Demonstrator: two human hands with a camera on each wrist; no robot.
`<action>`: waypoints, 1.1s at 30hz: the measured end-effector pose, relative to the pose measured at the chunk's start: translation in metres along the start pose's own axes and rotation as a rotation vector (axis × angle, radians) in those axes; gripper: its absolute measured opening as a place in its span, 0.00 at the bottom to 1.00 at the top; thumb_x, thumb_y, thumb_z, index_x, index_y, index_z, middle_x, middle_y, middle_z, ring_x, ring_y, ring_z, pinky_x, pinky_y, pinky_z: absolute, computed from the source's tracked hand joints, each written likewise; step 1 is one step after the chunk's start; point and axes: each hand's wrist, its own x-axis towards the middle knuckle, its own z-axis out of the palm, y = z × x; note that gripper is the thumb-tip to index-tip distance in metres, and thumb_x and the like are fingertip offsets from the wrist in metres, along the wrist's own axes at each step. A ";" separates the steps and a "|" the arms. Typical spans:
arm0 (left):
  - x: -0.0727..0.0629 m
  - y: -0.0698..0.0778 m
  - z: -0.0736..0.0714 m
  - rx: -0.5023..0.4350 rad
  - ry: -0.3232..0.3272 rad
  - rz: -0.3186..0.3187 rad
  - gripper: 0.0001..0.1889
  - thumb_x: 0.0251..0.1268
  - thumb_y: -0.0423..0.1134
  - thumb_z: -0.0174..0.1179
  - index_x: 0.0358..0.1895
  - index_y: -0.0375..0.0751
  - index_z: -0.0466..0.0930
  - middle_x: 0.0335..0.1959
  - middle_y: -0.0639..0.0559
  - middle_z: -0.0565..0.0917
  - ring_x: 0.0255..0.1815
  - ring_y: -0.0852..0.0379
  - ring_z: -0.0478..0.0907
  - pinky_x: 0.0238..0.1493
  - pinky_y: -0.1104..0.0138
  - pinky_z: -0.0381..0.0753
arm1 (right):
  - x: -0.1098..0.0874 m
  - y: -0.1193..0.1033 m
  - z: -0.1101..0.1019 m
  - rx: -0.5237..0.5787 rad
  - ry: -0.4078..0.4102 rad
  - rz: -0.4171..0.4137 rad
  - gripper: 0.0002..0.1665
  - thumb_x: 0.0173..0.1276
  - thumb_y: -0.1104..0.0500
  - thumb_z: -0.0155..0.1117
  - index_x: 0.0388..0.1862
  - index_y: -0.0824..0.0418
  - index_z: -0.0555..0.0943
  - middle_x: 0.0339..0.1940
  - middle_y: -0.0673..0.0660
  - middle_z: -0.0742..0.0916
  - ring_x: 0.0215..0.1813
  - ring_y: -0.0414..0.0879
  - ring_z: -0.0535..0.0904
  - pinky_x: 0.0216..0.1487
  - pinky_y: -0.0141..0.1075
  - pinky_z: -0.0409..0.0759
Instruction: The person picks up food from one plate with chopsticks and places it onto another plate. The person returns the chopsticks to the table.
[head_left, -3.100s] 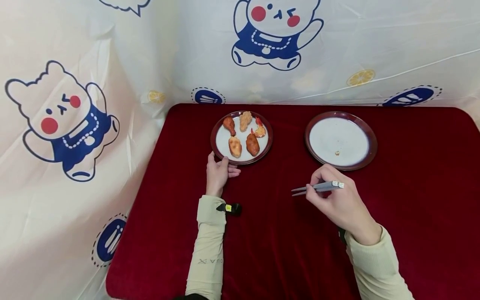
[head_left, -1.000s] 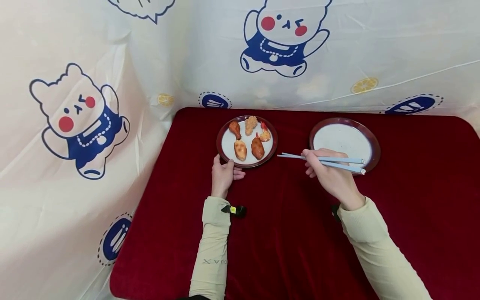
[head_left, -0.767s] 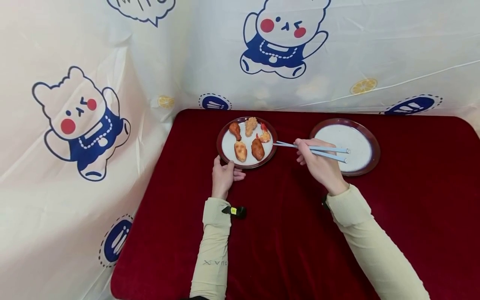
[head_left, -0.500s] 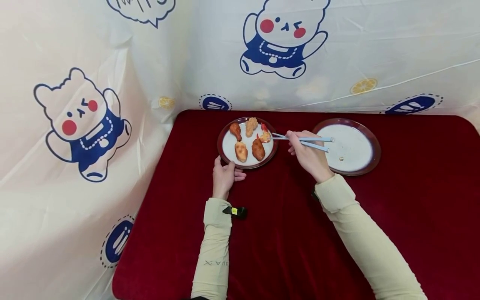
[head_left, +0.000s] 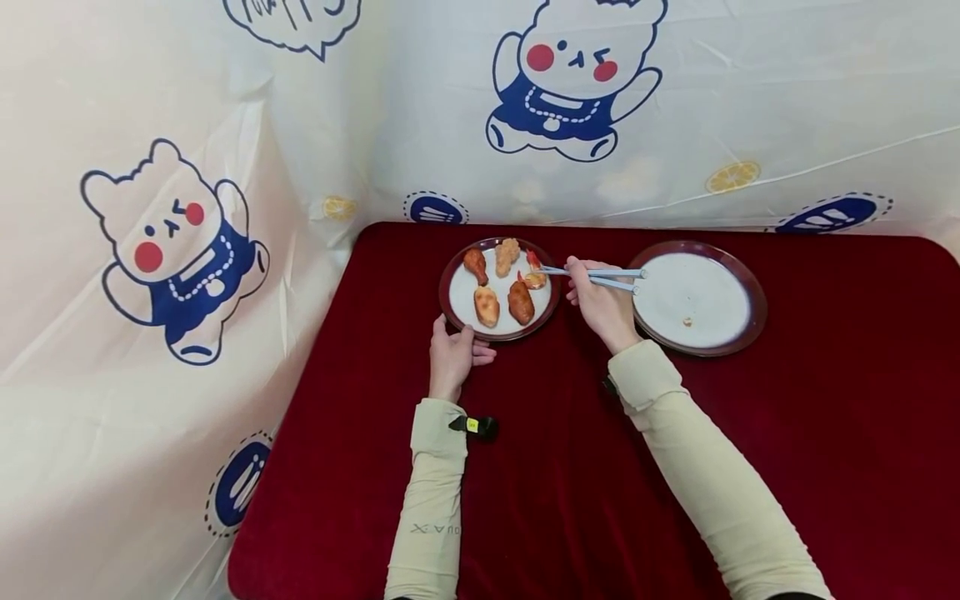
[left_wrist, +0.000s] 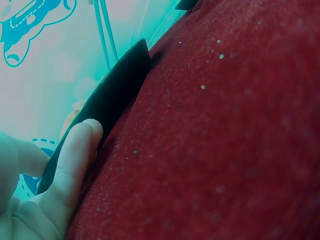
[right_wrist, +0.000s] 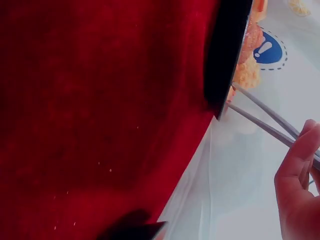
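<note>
In the head view, my right hand [head_left: 602, 304] holds a pair of pale blue chopsticks [head_left: 600, 273]. Their tips are at the shrimp [head_left: 536, 280] with a red tail, on the right of a brown-rimmed white plate [head_left: 467, 315]; whether they pinch it I cannot tell. The right wrist view shows the chopsticks [right_wrist: 265, 125] slightly spread above the plate's rim. My left hand [head_left: 451, 358] grips the plate's near left edge; in the left wrist view its fingers [left_wrist: 75, 155] lie against the dark underside. Beside the shrimp lie a drumstick [head_left: 476, 266] and several fried pieces [head_left: 521, 302].
A second brown-rimmed white plate [head_left: 693, 296] stands to the right, with a small crumb [head_left: 687, 322] on it. Dark red cloth [head_left: 555, 467] covers the table. A white curtain [head_left: 420, 100] with printed cartoon bears hangs behind and to the left.
My right hand has moved left and forward from near the right plate, bringing the chopstick tips over the left plate to the shrimp. My left hand has stayed at the plate's edge.
</note>
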 end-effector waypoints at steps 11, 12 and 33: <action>0.000 0.003 0.000 0.015 -0.008 -0.031 0.36 0.75 0.38 0.46 0.78 0.50 0.38 0.37 0.34 0.85 0.23 0.52 0.86 0.33 0.60 0.90 | 0.004 -0.003 0.008 -0.042 -0.013 0.021 0.27 0.73 0.43 0.52 0.35 0.63 0.87 0.31 0.67 0.87 0.33 0.59 0.85 0.25 0.29 0.78; -0.001 0.003 0.000 0.015 -0.007 -0.031 0.36 0.75 0.38 0.46 0.78 0.50 0.38 0.37 0.34 0.85 0.23 0.52 0.86 0.33 0.60 0.90 | 0.004 -0.003 0.009 -0.042 -0.013 0.015 0.27 0.73 0.44 0.52 0.36 0.63 0.87 0.31 0.67 0.87 0.33 0.60 0.85 0.24 0.29 0.77; 0.000 0.007 -0.002 0.004 -0.014 -0.048 0.37 0.75 0.38 0.46 0.79 0.51 0.36 0.38 0.33 0.85 0.24 0.50 0.86 0.33 0.59 0.90 | 0.007 -0.009 0.006 -0.107 -0.071 -0.052 0.26 0.74 0.45 0.51 0.34 0.63 0.88 0.26 0.67 0.87 0.30 0.58 0.85 0.24 0.31 0.76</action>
